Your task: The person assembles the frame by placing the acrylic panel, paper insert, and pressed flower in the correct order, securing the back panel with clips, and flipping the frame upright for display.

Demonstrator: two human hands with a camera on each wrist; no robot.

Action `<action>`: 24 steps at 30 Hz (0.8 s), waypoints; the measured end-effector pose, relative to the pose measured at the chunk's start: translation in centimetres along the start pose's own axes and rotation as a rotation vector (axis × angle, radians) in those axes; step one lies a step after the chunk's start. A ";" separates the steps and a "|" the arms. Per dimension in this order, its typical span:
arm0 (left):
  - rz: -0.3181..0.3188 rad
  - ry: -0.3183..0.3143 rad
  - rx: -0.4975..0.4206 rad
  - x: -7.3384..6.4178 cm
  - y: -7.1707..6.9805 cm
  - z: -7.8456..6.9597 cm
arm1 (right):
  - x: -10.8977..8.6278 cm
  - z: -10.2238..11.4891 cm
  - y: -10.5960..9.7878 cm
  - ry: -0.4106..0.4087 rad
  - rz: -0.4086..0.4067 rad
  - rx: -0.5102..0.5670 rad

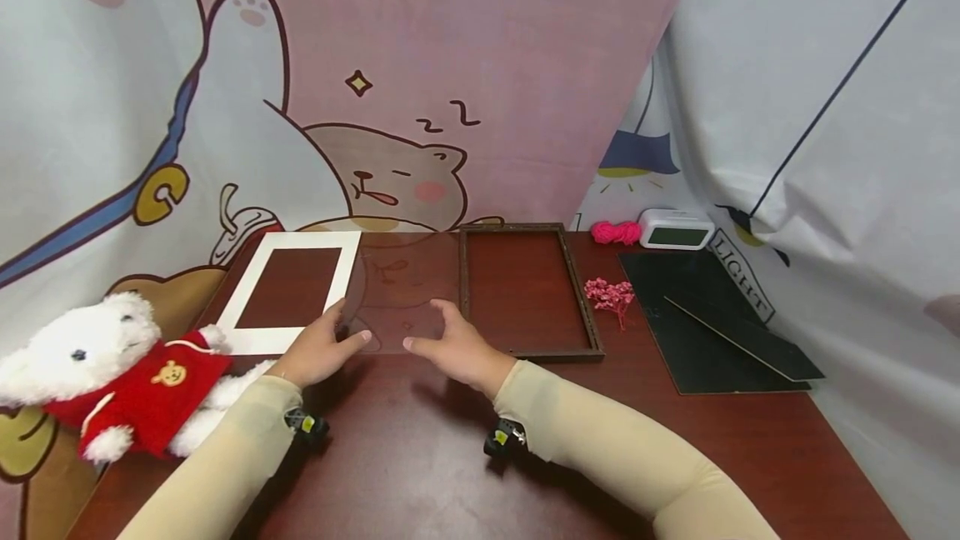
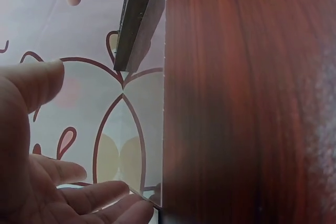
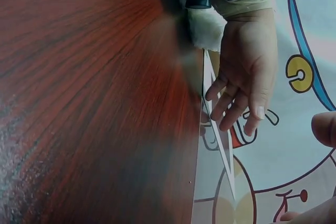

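Observation:
A clear, glossy sheet [image 1: 401,273] lies flat on the table, mirroring the cartoon backdrop. My left hand [image 1: 318,350] is over its near left corner, beside a white mat board [image 1: 311,240] with a rectangular opening. My right hand [image 1: 465,348] is over its near right part, by the lower left corner of a dark, empty picture frame [image 1: 581,290]. Both hands have thumbs and fingers spread and grip nothing. In the left wrist view, the left fingers [image 2: 89,198] are close to the sheet's corner; whether they touch it I cannot tell.
Two dark boards [image 1: 667,348] overlap at the right, the upper one tilted. Near them are a pink dried-flower sprig [image 1: 611,294], a pink yarn bundle [image 1: 615,232] and a white digital clock [image 1: 677,232]. A white plush toy in red [image 1: 142,390] sits at the left.

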State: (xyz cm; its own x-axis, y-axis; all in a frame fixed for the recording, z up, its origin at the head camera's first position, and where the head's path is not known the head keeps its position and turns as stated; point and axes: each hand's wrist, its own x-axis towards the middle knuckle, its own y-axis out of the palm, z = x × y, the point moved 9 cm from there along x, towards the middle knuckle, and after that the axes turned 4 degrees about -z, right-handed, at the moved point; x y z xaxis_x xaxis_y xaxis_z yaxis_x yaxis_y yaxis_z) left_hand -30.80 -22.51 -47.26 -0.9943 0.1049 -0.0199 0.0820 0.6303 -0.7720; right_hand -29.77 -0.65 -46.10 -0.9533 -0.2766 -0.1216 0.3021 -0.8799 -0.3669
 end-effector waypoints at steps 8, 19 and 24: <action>-0.003 -0.024 -0.006 0.4 0.1 0.6 | 0.6 -0.2 0.0 0.048 -0.010 0.041; -0.016 -0.043 -0.026 0.6 -0.3 0.4 | 0.9 -0.1 0.1 0.058 -0.006 0.069; 0.000 -0.097 -0.041 0.5 -0.6 0.3 | 0.9 -0.2 0.2 0.059 -0.002 0.075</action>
State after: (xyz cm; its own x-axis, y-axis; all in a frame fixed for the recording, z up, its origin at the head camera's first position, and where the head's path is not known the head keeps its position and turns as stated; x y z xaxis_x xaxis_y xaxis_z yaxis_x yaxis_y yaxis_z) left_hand -31.33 -23.09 -47.04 -0.9961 0.0315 -0.0828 0.0829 0.6613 -0.7456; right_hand -30.60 -1.01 -46.52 -0.9511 -0.2539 -0.1758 0.2972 -0.9073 -0.2975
